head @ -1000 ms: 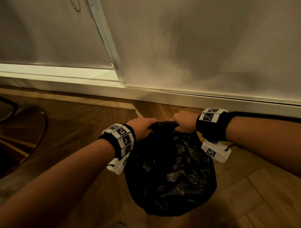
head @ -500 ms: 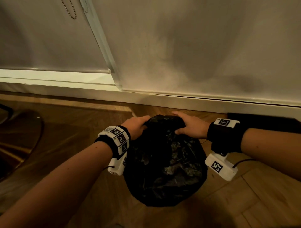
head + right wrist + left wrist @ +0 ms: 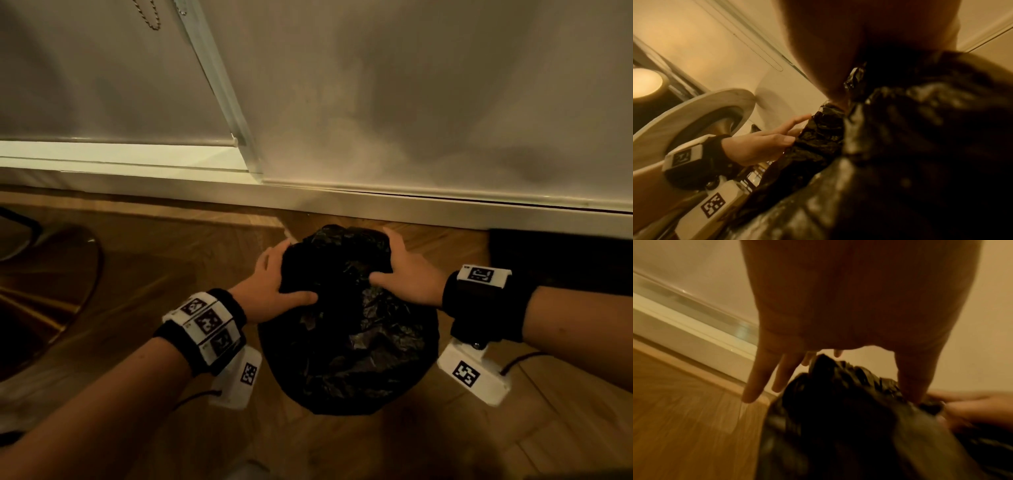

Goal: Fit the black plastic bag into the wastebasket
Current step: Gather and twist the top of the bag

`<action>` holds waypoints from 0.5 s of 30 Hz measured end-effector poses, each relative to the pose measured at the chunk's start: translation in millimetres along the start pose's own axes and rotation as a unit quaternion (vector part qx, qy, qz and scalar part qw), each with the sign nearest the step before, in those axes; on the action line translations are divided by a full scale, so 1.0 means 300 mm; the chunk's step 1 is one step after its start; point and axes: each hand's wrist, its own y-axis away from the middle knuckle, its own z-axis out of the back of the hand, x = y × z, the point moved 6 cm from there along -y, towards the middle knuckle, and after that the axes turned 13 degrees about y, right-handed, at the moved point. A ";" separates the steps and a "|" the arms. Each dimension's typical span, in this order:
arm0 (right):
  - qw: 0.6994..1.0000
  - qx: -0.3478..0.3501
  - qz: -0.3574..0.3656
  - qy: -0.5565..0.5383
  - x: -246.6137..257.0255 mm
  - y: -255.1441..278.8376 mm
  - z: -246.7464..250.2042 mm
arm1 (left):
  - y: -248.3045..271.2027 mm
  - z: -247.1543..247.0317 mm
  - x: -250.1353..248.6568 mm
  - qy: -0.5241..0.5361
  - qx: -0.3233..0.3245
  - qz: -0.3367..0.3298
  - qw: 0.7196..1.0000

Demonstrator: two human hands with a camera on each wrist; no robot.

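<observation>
Pressing the black plastic bag (image 3: 346,329) at center frame

Left hand (image 3: 270,291) and right hand (image 3: 404,277), fingers spread flat, grasp nothing; the film looks light, slippery; take its rim.

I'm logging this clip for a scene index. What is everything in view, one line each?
bag: one, black, crumpled, on the floor by the wall, between both hands; no wastebasket shows under it
floor: one, brown wood
wall: one, pale, behind the bag
baseboard: one, white, along the wall's foot
bead chain: one, hanging at top left
round table: one, pale top, seen from the right wrist
wrist bands: two, black with white markers
left hand: fingers spread on the bag
right hand: fingers spread on the bag
</observation>
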 end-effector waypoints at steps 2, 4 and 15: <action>0.999 0.006 0.019 0.044 0.012 0.002 -0.008 | 0.029 -0.051 0.020 -0.044 0.020 0.018 0.999; 0.998 0.010 0.013 0.063 0.003 -0.003 -0.006 | 0.020 -0.054 0.033 -0.074 0.015 0.013 0.997; 0.903 -0.085 0.197 0.372 0.093 0.126 0.069 | 0.119 -0.033 -0.080 -0.276 -0.066 -0.152 0.947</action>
